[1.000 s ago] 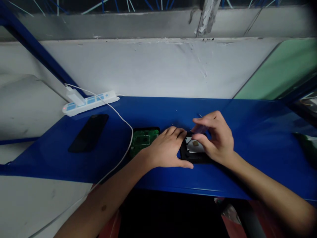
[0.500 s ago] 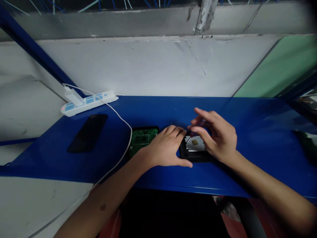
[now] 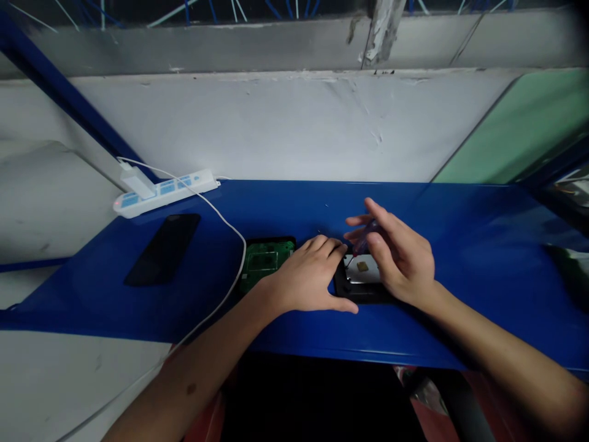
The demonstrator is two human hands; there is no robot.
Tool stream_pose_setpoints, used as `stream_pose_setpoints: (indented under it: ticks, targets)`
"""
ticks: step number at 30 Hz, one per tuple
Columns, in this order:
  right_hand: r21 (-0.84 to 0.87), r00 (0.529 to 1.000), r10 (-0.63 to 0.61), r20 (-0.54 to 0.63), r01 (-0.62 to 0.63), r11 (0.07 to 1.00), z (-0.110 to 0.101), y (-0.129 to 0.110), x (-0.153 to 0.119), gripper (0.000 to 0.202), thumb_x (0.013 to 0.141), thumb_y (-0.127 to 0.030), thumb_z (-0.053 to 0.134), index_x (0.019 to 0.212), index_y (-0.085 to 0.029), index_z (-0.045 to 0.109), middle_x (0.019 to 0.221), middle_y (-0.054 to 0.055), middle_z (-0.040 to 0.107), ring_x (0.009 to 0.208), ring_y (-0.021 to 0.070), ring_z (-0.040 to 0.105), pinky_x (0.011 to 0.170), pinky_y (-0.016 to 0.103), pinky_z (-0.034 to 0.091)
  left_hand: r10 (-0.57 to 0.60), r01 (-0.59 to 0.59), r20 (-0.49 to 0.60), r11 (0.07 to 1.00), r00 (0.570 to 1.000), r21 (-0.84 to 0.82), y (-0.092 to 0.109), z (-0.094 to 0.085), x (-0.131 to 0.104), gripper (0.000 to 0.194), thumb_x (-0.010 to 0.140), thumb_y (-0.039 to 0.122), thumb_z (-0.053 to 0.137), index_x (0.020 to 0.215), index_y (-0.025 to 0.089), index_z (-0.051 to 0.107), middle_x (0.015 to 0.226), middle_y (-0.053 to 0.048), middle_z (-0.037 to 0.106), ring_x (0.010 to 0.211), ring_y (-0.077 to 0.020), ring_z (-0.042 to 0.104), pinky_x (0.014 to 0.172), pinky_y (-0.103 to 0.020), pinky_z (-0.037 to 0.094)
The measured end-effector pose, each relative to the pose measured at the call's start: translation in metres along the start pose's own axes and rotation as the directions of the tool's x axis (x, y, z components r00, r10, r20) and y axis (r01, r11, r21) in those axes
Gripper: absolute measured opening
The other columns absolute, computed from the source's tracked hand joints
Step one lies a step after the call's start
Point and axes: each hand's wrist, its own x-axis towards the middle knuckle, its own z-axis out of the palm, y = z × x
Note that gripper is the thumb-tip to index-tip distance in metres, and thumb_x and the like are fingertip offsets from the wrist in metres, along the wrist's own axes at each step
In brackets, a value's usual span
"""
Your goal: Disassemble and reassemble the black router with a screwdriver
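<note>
My right hand [image 3: 405, 261] holds a small screwdriver [image 3: 365, 238] with a purplish see-through handle, thumb and fingers about it. The shaft slants down to the left part of a silvery plate [image 3: 370, 274] inside a black casing [image 3: 363, 294]. A tan square patch [image 3: 362, 266] sits on the plate. My left hand [image 3: 310, 273] lies palm down at the casing's left end, fingers stretched out and thumb spread along its near side. Left of that hand is a green circuit board [image 3: 262, 261] in a black frame, partly hidden by my wrist.
A black phone-like slab [image 3: 162, 250] lies on the blue table [image 3: 285, 331] at left. Behind it stands a white power strip [image 3: 170, 191] with a plugged-in charger [image 3: 137, 180]. A white cable [image 3: 237, 232] runs past the circuit board, over the front edge.
The screwdriver handle shows more clearly now, as my right hand's fingers have shifted and opened slightly around it. My left hand and the casing stay in place.
</note>
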Motion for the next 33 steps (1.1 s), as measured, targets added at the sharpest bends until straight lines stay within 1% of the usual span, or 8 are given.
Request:
stream_pose_setpoints:
  ticks: [4, 8, 12, 20, 23, 27, 30, 33]
  targets:
    - [0.003, 0.999, 0.034, 0.016, -0.034, 0.999, 0.002, 0.001, -0.002, 0.060, 0.098, -0.016, 0.052, 0.152, -0.035, 0.036, 0.118, 0.005, 0.070, 0.089, 0.0179, 0.072, 0.085, 0.040, 0.062, 0.007, -0.007, -0.010, 1.000, 1.000, 0.015, 0.000, 0.000, -0.001, 0.096, 0.072, 0.077, 0.068, 0.140, 0.011, 0.047, 0.138, -0.016, 0.054, 0.127, -0.0355, 0.047, 0.111, -0.048, 0.036]
    - [0.061, 0.998, 0.067, -0.010, -0.066, 0.996, 0.003, 0.001, -0.003, 0.060, 0.095, -0.015, 0.058, 0.148, -0.036, 0.041, 0.113, 0.004, 0.071, 0.095, 0.0202, 0.073, 0.087, 0.043, 0.062, 0.017, -0.017, -0.006, 1.000, 1.000, -0.002, 0.000, 0.001, -0.002, 0.096, 0.072, 0.076, 0.069, 0.142, 0.013, 0.044, 0.141, -0.016, 0.052, 0.129, -0.0358, 0.046, 0.112, -0.048, 0.036]
    - [0.089, 0.998, 0.059, -0.034, -0.056, 0.994, 0.004, 0.001, -0.001, 0.059, 0.092, -0.016, 0.064, 0.145, -0.035, 0.044, 0.112, 0.004, 0.070, 0.096, 0.0214, 0.072, 0.085, 0.043, 0.063, 0.013, -0.013, -0.005, 1.000, 1.000, -0.008, -0.001, 0.001, -0.002, 0.096, 0.073, 0.073, 0.071, 0.143, 0.015, 0.044, 0.142, -0.016, 0.051, 0.127, -0.0362, 0.047, 0.111, -0.049, 0.036]
    - [0.036, 0.999, 0.051, -0.014, -0.051, 0.998, 0.001, 0.001, -0.002, 0.058, 0.088, -0.018, 0.070, 0.140, -0.031, 0.048, 0.128, 0.007, 0.066, 0.096, 0.0209, 0.073, 0.084, 0.041, 0.063, -0.008, 0.009, 0.034, 0.999, 0.999, -0.032, -0.002, 0.002, -0.002, 0.095, 0.072, 0.074, 0.071, 0.144, 0.021, 0.043, 0.142, -0.014, 0.051, 0.127, -0.0380, 0.046, 0.109, -0.054, 0.037]
    - [-0.002, 0.999, 0.031, -0.011, -0.031, 1.000, 0.000, 0.003, -0.003, 0.058, 0.086, -0.019, 0.073, 0.138, -0.031, 0.050, 0.124, 0.007, 0.068, 0.093, 0.0206, 0.073, 0.082, 0.040, 0.063, -0.012, 0.012, 0.033, 1.000, 0.999, -0.022, -0.002, 0.003, -0.003, 0.093, 0.072, 0.074, 0.071, 0.143, 0.021, 0.044, 0.143, -0.014, 0.051, 0.130, -0.0386, 0.045, 0.111, -0.054, 0.035]
    - [-0.010, 1.000, 0.027, -0.007, -0.027, 1.000, 0.001, 0.005, -0.004, 0.052, 0.088, -0.019, 0.071, 0.135, -0.029, 0.052, 0.115, 0.006, 0.070, 0.092, 0.0192, 0.073, 0.081, 0.037, 0.062, -0.003, 0.003, 0.013, 1.000, 1.000, -0.018, -0.001, 0.003, -0.003, 0.095, 0.070, 0.074, 0.072, 0.143, 0.019, 0.045, 0.140, -0.013, 0.053, 0.126, -0.0350, 0.047, 0.111, -0.049, 0.037]
    - [0.059, 0.993, 0.092, -0.071, -0.088, 0.994, 0.001, 0.009, -0.002, 0.042, 0.091, -0.021, 0.067, 0.130, -0.027, 0.054, 0.103, 0.003, 0.072, 0.085, 0.0175, 0.073, 0.077, 0.036, 0.063, -0.005, 0.005, 0.013, 1.000, 1.000, -0.014, 0.000, 0.001, -0.002, 0.093, 0.071, 0.074, 0.072, 0.141, 0.019, 0.047, 0.138, -0.012, 0.053, 0.125, -0.0334, 0.048, 0.110, -0.047, 0.039]
    - [0.141, 0.959, 0.171, -0.225, -0.141, 0.980, -0.003, 0.017, 0.004, 0.037, 0.091, -0.026, 0.066, 0.126, -0.027, 0.054, 0.096, 0.001, 0.071, 0.073, 0.0160, 0.072, 0.067, 0.035, 0.063, -0.009, 0.009, 0.016, 1.000, 1.000, -0.019, 0.000, 0.000, -0.002, 0.089, 0.072, 0.075, 0.071, 0.139, 0.021, 0.049, 0.138, -0.012, 0.052, 0.127, -0.0332, 0.047, 0.111, -0.048, 0.039]
